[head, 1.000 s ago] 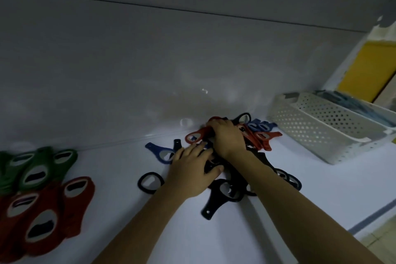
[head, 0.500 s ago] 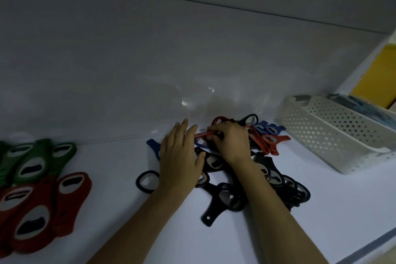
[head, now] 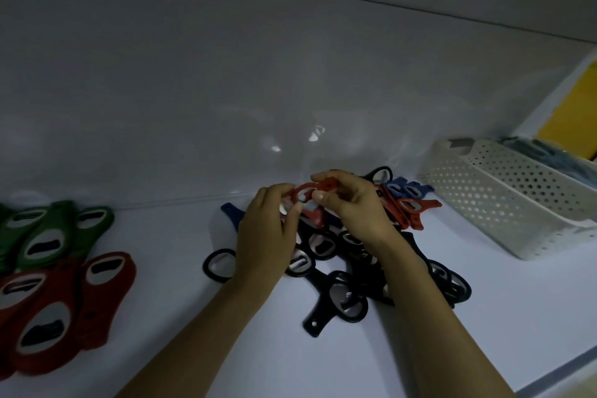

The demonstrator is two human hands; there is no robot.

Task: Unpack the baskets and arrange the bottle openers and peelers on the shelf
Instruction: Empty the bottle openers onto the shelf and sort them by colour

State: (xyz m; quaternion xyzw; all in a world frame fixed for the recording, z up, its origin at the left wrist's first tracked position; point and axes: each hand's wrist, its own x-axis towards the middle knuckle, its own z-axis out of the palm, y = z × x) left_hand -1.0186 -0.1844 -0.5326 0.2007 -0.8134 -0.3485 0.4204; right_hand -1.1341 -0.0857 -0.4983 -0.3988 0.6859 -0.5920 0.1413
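A loose pile of black bottle openers (head: 347,281) lies on the white shelf (head: 168,294), with red openers (head: 407,207) and blue ones (head: 403,188) at its far side. Above the pile my right hand (head: 352,203) pinches a red bottle opener (head: 315,189) by its handle. My left hand (head: 263,233) pinches the same opener at its ring end. A second red opener (head: 315,215) shows just below it between my hands. At the far left, green openers (head: 48,236) and red openers (head: 58,300) lie arranged in rows.
A white perforated basket (head: 504,203) stands at the right on the shelf, with blue-grey items inside it. A yellow panel (head: 568,113) is behind it. The shelf's back wall rises close behind the pile. The shelf's front edge runs at the lower right.
Both hands lifted off the pile. My right hand raised a red opener, and my left hand, flat on the openers before, now pinches its ring end.
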